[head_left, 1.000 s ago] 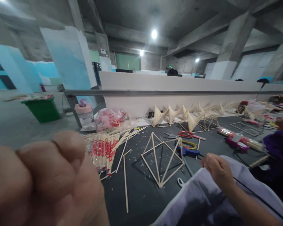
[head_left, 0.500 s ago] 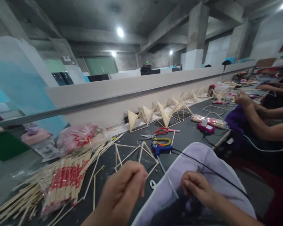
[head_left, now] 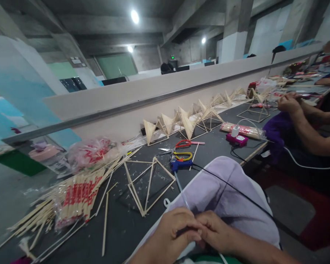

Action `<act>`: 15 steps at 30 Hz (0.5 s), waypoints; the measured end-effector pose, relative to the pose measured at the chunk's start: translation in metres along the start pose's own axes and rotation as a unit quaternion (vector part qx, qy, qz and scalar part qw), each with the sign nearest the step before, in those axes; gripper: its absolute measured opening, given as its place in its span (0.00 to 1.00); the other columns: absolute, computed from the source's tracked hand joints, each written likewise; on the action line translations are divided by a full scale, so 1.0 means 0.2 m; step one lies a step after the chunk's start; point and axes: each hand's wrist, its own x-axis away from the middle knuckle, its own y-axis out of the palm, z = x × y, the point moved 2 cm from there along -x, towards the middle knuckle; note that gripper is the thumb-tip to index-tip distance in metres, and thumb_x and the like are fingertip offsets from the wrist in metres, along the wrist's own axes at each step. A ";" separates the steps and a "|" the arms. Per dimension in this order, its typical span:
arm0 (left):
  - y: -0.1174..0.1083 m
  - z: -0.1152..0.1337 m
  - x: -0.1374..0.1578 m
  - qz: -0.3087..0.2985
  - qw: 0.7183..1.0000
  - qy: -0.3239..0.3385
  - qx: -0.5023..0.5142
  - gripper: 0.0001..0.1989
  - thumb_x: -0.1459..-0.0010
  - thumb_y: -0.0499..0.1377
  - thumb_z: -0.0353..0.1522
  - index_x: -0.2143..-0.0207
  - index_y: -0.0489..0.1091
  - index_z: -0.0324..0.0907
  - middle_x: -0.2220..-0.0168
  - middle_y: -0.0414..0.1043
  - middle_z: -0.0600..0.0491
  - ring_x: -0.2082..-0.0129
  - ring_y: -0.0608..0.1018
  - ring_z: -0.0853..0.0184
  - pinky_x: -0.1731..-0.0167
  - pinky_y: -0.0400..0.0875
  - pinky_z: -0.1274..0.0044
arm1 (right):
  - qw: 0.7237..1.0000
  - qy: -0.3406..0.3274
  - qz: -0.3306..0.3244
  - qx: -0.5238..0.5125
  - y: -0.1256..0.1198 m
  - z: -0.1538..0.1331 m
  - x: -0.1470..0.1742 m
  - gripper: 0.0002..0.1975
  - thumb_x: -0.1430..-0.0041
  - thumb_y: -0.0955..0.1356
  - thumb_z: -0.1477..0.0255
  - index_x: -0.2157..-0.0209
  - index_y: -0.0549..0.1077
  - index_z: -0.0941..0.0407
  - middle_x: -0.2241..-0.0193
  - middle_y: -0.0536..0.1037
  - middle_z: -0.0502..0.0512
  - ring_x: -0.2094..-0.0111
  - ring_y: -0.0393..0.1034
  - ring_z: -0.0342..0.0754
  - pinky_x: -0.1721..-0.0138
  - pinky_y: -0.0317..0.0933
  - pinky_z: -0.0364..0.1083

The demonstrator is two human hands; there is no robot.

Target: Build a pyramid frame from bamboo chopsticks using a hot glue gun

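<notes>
In the head view, the left hand (head_left: 172, 233) and right hand (head_left: 216, 228) meet at bottom centre, fingers curled, any hold unclear, and snagging the black cord (head_left: 231, 186) could drag the blue glue gun (head_left: 183, 165), mid-picture beside the wooden-stick frame (head_left: 149, 183), lapward.

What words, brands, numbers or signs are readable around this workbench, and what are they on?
None can be read with certainty.
Red printing on the wrapped sticks: too blurred.
White label on the magenta box: too small.
Dark marking on the pink-lidded bottle: too blurred.
Green lit sign at the back: too small.
</notes>
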 end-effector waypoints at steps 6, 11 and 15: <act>-0.02 -0.05 0.07 0.067 0.990 -0.121 0.006 0.01 0.52 0.59 0.28 0.75 0.70 0.40 0.73 0.71 0.55 0.70 0.72 0.71 0.67 0.63 0.81 | 0.988 -0.062 0.049 0.130 -0.05 -0.03 -0.04 0.24 0.41 0.56 0.54 0.73 0.68 0.59 0.81 0.69 0.49 0.79 0.62 0.39 0.77 0.54 0.38; -0.04 -0.09 0.14 0.089 0.981 -0.170 -0.027 0.03 0.51 0.58 0.29 0.76 0.69 0.40 0.74 0.70 0.56 0.71 0.70 0.71 0.68 0.61 0.80 | 0.947 -0.048 0.008 0.319 -0.06 -0.11 -0.07 0.16 0.39 0.58 0.64 0.72 0.68 0.58 0.77 0.71 0.51 0.74 0.64 0.41 0.71 0.53 0.40; -0.04 -0.11 0.17 0.098 0.981 -0.161 -0.050 0.05 0.49 0.55 0.29 0.77 0.66 0.39 0.76 0.67 0.56 0.72 0.68 0.71 0.70 0.59 0.81 | 0.919 -0.070 -0.039 0.386 -0.06 -0.16 -0.12 0.11 0.40 0.59 0.68 0.72 0.69 0.57 0.76 0.72 0.51 0.72 0.64 0.42 0.69 0.53 0.41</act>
